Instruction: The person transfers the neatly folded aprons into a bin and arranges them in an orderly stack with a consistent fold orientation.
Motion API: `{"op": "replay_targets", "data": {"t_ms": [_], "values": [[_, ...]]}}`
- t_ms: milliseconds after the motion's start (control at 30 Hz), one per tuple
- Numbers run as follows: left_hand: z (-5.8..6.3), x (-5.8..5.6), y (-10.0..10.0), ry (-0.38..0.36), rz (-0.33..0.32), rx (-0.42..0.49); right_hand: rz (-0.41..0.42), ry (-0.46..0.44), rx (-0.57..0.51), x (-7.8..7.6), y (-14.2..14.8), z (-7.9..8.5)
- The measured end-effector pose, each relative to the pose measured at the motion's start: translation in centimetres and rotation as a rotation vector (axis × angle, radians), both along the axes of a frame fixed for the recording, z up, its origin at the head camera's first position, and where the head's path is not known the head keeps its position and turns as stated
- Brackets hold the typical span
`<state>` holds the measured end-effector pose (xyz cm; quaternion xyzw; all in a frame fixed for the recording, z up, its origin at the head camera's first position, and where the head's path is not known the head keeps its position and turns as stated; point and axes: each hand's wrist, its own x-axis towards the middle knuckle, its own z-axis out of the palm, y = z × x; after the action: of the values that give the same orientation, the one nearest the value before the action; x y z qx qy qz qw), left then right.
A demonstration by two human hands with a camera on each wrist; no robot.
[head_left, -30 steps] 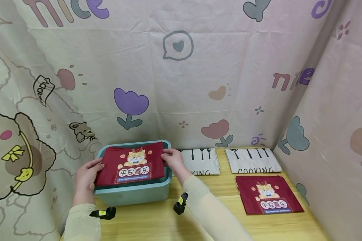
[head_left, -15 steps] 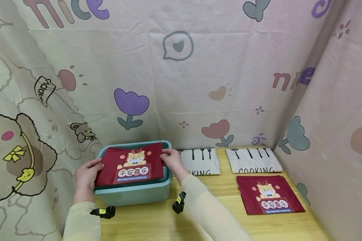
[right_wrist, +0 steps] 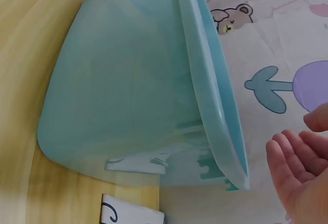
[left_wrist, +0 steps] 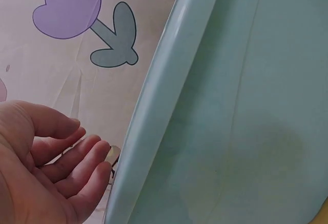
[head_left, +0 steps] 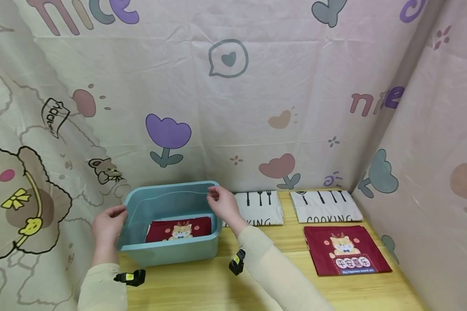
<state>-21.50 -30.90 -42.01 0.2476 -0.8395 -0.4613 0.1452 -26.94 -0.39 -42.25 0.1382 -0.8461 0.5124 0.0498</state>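
A teal plastic bin (head_left: 171, 254) stands on the table, a folded dark red cloth (head_left: 198, 225) with a cartoon animal print lying at its bottom. The bin's front wall hides the near part of that cloth. Beside the bin's left rim is my left hand (head_left: 107, 226), its fingers loosely bent. The left wrist view shows this hand (left_wrist: 59, 175) holding nothing, just outside the rim. My right hand (head_left: 223, 205) hovers at the right rim, fingers loosely curled. In the right wrist view it (right_wrist: 302, 167) is apart from the bin and has nothing in it.
Another folded red cloth (head_left: 348, 250) lies on the wooden table (head_left: 187, 285) at right. Behind it is a folded white cloth (head_left: 327, 207) printed with utensils and COOKING. A similar white cloth (head_left: 260, 209) lies right of the bin. Printed curtains (head_left: 233, 108) enclose the table.
The red cloth that both hands held over the bin's opening is now down inside it. Both hands have let go and stand at the left and right rims.
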Motion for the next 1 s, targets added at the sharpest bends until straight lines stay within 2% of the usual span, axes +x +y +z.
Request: {"op": "replay_targets", "data": {"t_ms": [167,400,567,733,1000], "values": [[0.2,0.4,0.2,0.006,-0.043,-0.058,0.034,0.058,0.029,0.1,0.4,0.2],[0.6,0.9,0.8,0.044,-0.135,-0.167,0.086,0.126,0.061,0.6,1.2,0.1],[0.8,1.2,1.4,0.074,-0.157,-0.224,0.113,0.17,0.114,1.0,1.6,-0.1],[0.9,1.5,1.9,0.103,-0.194,-0.326,0.119,0.229,0.181,1.3,1.9,-0.1],[1.1,1.8,3.2,0.203,-0.246,-0.451,0.099,0.348,0.271,1.9,2.8,-0.1]]}}
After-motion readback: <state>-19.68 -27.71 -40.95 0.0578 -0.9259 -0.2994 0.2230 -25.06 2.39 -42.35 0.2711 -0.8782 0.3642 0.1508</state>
